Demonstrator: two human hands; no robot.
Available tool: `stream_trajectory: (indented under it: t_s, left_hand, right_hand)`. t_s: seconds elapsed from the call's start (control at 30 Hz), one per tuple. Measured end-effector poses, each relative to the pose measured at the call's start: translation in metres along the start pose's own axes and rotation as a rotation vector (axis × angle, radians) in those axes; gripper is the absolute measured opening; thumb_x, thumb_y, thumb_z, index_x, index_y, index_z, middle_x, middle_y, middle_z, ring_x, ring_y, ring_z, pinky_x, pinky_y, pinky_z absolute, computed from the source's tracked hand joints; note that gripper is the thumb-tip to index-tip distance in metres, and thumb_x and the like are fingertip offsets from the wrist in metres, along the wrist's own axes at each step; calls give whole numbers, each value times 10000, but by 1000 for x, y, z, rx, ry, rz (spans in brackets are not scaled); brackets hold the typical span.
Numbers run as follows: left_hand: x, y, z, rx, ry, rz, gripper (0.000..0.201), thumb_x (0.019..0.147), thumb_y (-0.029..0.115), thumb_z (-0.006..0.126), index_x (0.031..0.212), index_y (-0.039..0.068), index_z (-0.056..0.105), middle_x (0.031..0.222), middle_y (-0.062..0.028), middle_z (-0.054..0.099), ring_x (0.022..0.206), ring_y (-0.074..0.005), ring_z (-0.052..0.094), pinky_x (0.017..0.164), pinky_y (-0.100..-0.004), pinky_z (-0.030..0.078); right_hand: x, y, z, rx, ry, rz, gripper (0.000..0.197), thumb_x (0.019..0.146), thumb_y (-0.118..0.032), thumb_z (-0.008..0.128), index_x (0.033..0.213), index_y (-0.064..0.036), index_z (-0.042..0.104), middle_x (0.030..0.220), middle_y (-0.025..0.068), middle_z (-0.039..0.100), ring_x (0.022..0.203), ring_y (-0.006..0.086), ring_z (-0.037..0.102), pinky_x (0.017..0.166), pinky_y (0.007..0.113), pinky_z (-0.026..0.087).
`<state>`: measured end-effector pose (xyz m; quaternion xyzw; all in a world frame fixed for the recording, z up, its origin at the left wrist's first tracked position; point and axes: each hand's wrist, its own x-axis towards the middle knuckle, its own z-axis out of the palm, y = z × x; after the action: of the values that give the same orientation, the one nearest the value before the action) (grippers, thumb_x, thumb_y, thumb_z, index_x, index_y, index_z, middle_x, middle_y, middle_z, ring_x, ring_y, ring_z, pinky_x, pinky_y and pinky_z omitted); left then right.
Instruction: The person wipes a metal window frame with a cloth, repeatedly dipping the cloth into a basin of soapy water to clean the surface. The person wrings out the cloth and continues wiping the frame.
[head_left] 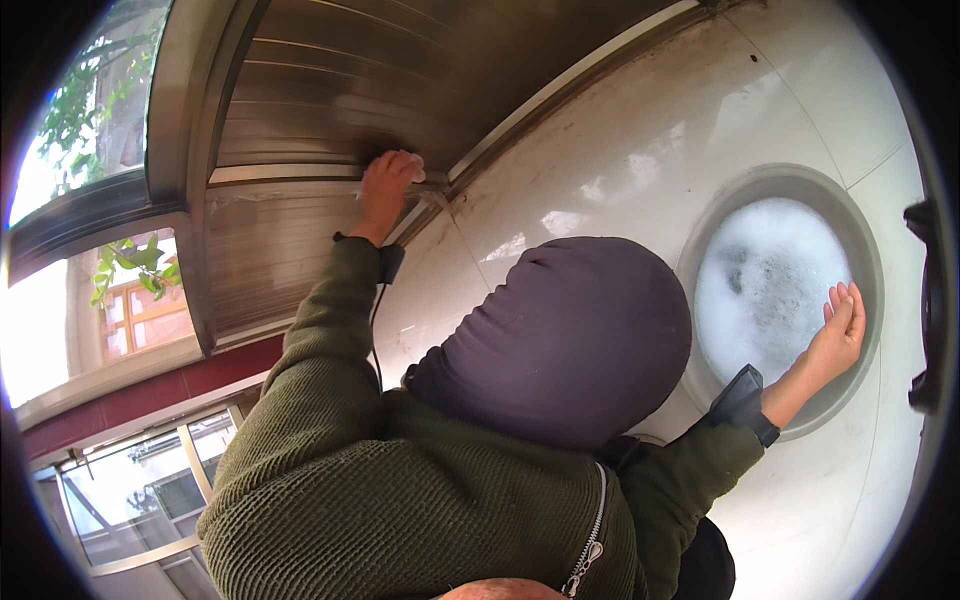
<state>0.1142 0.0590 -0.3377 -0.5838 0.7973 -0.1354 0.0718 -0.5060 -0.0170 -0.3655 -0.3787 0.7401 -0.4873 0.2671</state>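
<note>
My left hand [378, 200] is closed at the lower part of a brown ribbed metal panel [330, 105], beside its pale horizontal rail [285, 173]. A bit of a whitish cloth [416, 170] shows past the fingers, pressed to the panel; most of it is hidden. Over the right rim of a grey round basin [868, 235] I hold my right hand [835, 345], fingers extended and slightly curved, with nothing visible in it. White suds [775, 270] cover the water in the basin, with a darker patch in the middle.
The basin stands on a pale tiled floor [620, 190] with wet-looking shine and dirt marks along the panel's base. My bent knee [570, 340] is between the panel and the basin. A cable runs from the device on my left wrist [392, 262]. Windows [120, 320] are at the left.
</note>
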Motion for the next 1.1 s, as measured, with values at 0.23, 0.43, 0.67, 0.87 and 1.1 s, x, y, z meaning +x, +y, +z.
stream_trajectory:
  t_s: [0.23,0.43,0.67,0.87,1.1]
  left_hand:
    - [-14,-58,-138,446,208,-115,446,742,-39,571,1137,146,665,1193,-19,621,1102,-297,582,849,-438,481]
    - [-14,-36,-70,305,61,-99,394,758,72,622,1147,128,636,1163,-31,590,1095,-303,556,877,-444,461]
    - [-13,-3,58,242,-52,50,268,772,115,633,1038,120,658,1086,-33,561,1100,-269,519,893,-429,434]
    - [5,22,120,378,-469,70,242,753,101,635,987,121,695,1017,-39,575,1063,-267,519,891,-421,435]
    - [12,5,6,-173,52,-44,257,751,57,645,993,104,717,1094,-77,641,1048,-277,587,838,-433,479]
  right_hand:
    - [19,27,18,173,-2,103,310,1006,-154,533,1233,23,650,1161,157,703,1097,239,682,953,338,527]
    - [32,48,25,129,-10,80,311,1006,-160,527,1225,17,657,1163,159,702,1095,238,683,954,340,526]
    - [27,41,17,33,31,91,302,1005,-161,529,1215,7,668,1151,145,709,1078,221,688,941,331,526]
    - [22,41,25,35,12,82,275,987,-142,545,1181,-16,693,1089,110,723,1022,187,697,895,315,532]
    - [25,42,35,46,-20,47,287,1006,-173,529,1201,-34,687,1124,121,715,1039,212,693,917,330,526]
